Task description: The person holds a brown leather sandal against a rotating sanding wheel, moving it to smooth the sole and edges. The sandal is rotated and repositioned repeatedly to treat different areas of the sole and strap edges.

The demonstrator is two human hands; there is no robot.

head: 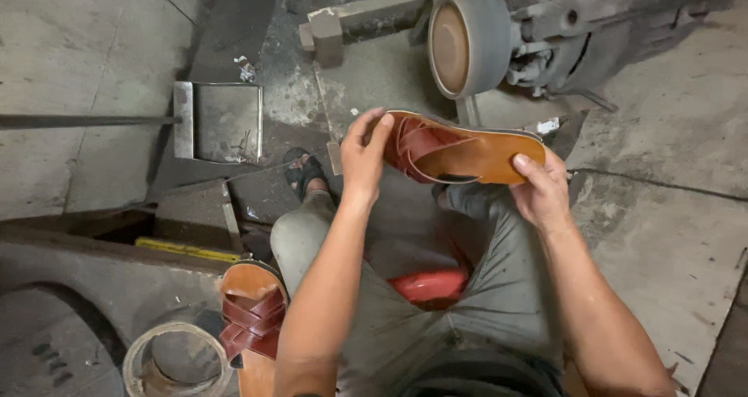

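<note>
I hold a tan leather sandal with woven reddish-brown straps sideways in front of me, its insole facing me. My left hand grips the strap end. My right hand holds the heel end, thumb on the insole. The sandal hangs just below a round grinding wheel on a grey machine. A matching sandal lies by my left thigh, at the lower left.
A metal dustpan with a long handle lies on the dusty concrete floor at left. A red stool shows between my legs. A round tape roll sits at the bottom left. My foot in a dark sandal rests under the sandal.
</note>
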